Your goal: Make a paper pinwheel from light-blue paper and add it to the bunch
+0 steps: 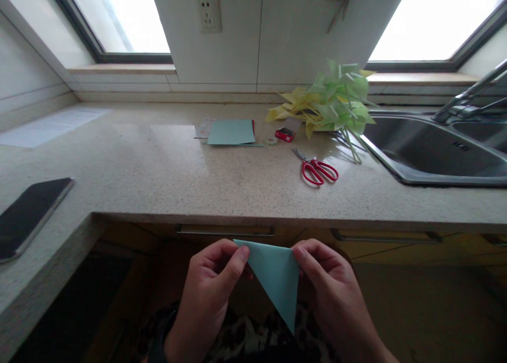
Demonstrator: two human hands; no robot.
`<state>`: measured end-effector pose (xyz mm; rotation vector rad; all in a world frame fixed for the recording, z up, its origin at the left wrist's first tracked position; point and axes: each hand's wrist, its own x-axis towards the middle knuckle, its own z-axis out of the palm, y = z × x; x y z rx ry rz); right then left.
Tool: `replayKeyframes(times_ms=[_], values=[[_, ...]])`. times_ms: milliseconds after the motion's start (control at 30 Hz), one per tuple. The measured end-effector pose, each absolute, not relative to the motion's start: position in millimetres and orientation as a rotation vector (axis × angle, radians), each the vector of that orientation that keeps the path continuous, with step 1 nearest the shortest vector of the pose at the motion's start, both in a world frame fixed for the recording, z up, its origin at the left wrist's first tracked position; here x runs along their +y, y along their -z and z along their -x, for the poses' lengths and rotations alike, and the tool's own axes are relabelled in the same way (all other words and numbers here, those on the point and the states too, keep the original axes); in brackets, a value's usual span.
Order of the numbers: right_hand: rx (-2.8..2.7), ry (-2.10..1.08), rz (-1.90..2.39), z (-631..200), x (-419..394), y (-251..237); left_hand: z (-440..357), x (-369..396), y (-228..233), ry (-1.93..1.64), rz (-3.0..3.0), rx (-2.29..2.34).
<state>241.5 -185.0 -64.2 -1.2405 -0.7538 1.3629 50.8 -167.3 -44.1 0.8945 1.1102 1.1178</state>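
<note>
A light blue-green sheet of paper [279, 278], folded into a triangle, is held up in front of the counter's edge. My left hand [216, 286] pinches its upper left corner between thumb and fingers. At the upper right corner, my right hand [330, 281] grips the paper the same way. One point of the triangle hangs down between the hands. The fingers behind the paper are partly hidden.
On the counter [158, 178] lie red-handled scissors [315, 168], a stack of blue-green paper [232, 132], a tape roll [271, 140], a small red box [285, 134] and green and yellow paper flowers [336, 102]. A sink [435, 146] is at right, a phone [31, 212] at left.
</note>
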Motion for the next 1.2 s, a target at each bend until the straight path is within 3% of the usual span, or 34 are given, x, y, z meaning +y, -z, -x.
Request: replayKeyframes(times_ms=[667, 867, 967, 1067, 1200], values=[[-0.961, -1.303, 1.201, -219.8, -162.7, 40.0, -75.3, -156.1, 35.2, -1.18, -0.754, 1.026], [-0.957, -1.196, 1.299, -245.4, -155.1, 30.4, -51.1, -136.6, 26.0, -1.558, -0.747, 1.111], [-1.177, -0.979, 1.462, -257.3, -141.1, 10.5, -29.3, -130.9, 17.1, -1.689, -1.108, 1.282], [-1.555, -0.615, 1.568, -254.5, -111.8, -4.8, -20.2, -129.2, 11.3, -1.476, -1.948, 1.366], [-1.707, -0.539, 1.573, -238.6, -64.1, -1.6, -31.6, -119.3, 14.8, -1.12, -2.677, 1.189]])
